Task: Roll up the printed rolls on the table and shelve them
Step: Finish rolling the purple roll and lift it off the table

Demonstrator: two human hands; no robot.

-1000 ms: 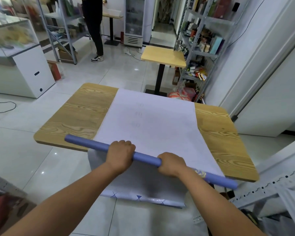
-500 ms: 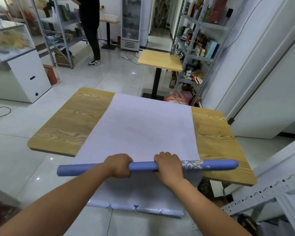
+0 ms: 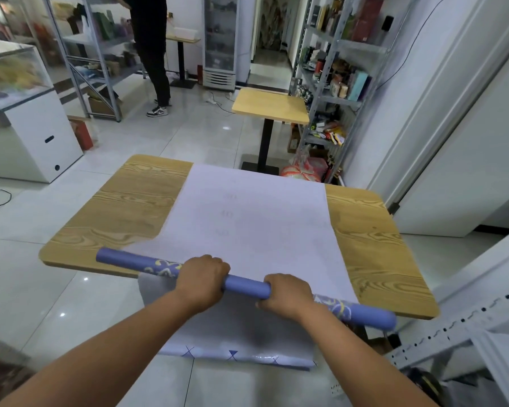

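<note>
A long blue rolled print [image 3: 244,284] with a pale yellow pattern lies slanted across the near edge of the wooden table [image 3: 124,207], its right end lower. My left hand [image 3: 202,279] grips it near the middle and my right hand [image 3: 288,295] grips it a little to the right. Under the roll a white unrolled sheet [image 3: 256,218] covers the table's middle. Its near end hangs over the front edge toward the floor and shows a blue printed border [image 3: 232,355].
A metal shelf [image 3: 335,83] packed with boxes stands at the back right, and another shelf [image 3: 94,54] at the back left. A small yellow table [image 3: 271,105] stands behind. A person in black [image 3: 153,54] stands at the far shelf. A glass display counter [image 3: 21,113] sits left.
The roll has tilted from level to slanted, its left end now farther up on the table and its right end lower. Both hands keep their grip on it.
</note>
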